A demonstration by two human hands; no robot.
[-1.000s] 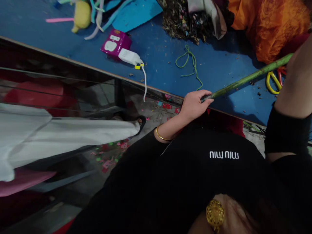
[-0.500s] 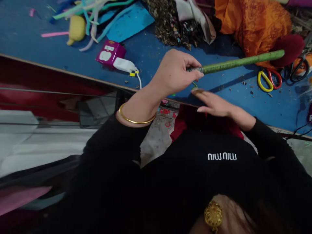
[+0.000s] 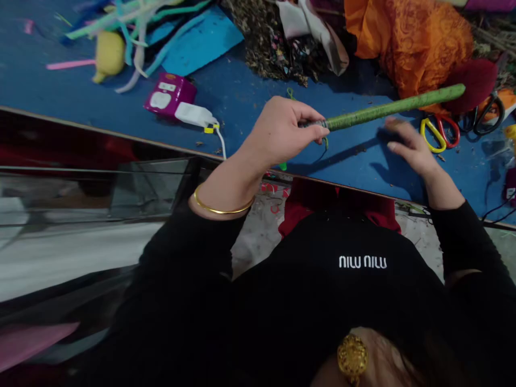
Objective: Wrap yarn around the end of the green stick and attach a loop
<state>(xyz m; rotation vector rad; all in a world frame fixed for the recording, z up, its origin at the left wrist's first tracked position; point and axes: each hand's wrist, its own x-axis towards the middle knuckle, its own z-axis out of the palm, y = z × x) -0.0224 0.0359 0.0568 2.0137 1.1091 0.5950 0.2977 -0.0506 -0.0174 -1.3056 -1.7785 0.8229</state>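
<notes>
Pinched between thumb and fingers of my left hand is one end of a long stick wrapped in green. A grey wrapped section lies right at the grip, and a thin green strand hangs below it. The stick slants up to the right, its far end overlapping a dark red rounded thing that I cannot name. Below the stick, my right hand is over the table, slightly blurred, its thumb and fingers apart and holding nothing. Just right of it lie scissors with yellow and red handles.
On the blue table sit a purple power socket with a white plug, a yellow object and colourful fuzzy strips. Farther back are dried plant scraps and orange cloth. Black-handled scissors lie right.
My right hand has moved right and up along the stick, from near my left hand to beside the yellow-and-red scissors. My left hand keeps its grip on the stick.
</notes>
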